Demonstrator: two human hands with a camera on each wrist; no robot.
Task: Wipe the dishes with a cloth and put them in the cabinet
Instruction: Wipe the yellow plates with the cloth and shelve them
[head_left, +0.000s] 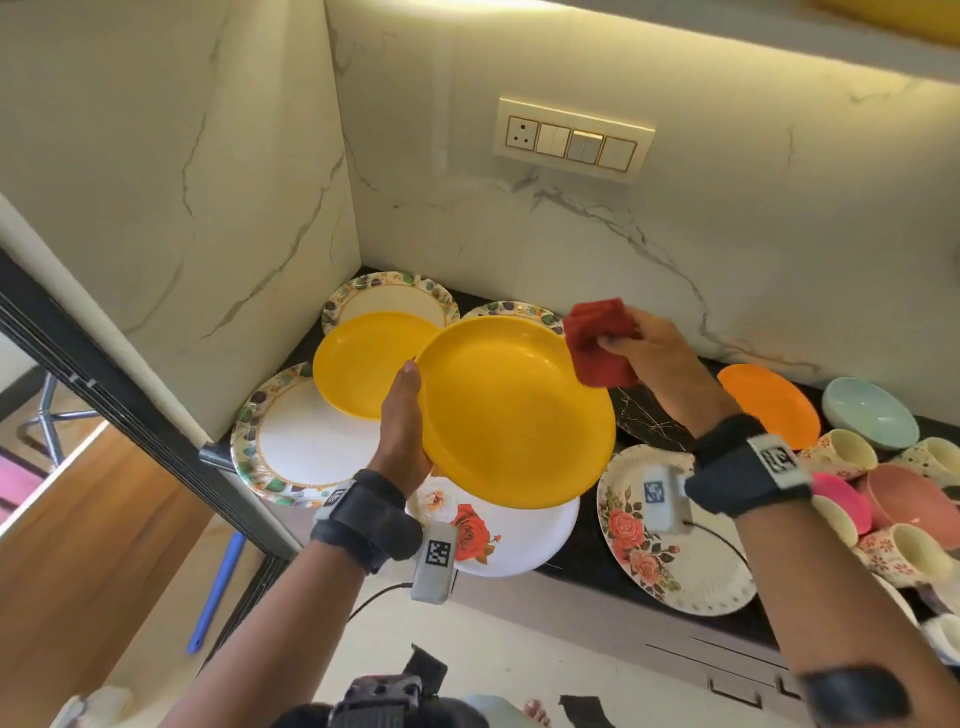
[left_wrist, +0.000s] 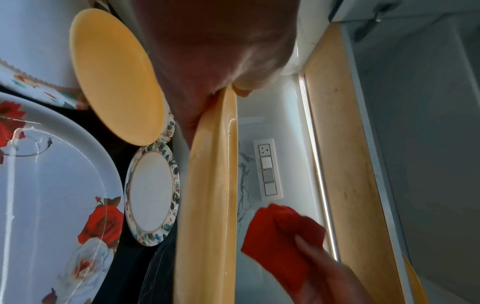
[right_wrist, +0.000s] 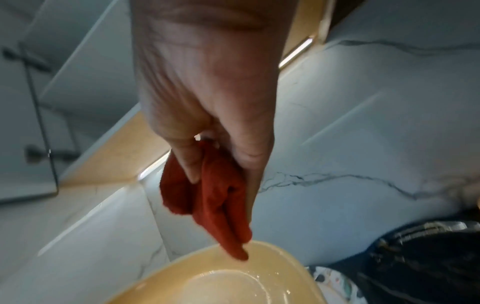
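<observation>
Item, nearest: my left hand (head_left: 402, 415) gripped the yellow plate (head_left: 514, 410) at its left rim, thumb along the edge, fingers hidden beneath; the plate was held clear above the worktop (head_left: 587, 545), tilted with its hollow toward me. Item: my right hand (head_left: 652, 353) pinched a folded red cloth (head_left: 597, 343), thumb over the fold, the cloth's lower corner touching the plate's upper right rim. In the right wrist view that corner (right_wrist: 233, 242) lay just inside the rim (right_wrist: 280, 248).

Item, below the held plate: a white plate with red roses (head_left: 493, 530), partly covered from my angle. To its right, a scalloped floral plate (head_left: 654, 551) lay under my right wrist. To the left, a leaf-bordered plate (head_left: 291, 447), with a second yellow plate (head_left: 363, 358) overlapping it.

Item, farther back: two more leaf-bordered plates (head_left: 395, 299) against the marble wall. Right side: an orange plate (head_left: 769, 405), a pale blue bowl (head_left: 867, 415), assorted cups (head_left: 841, 452) crowded together. On the wall, a switch panel (head_left: 571, 140).
</observation>
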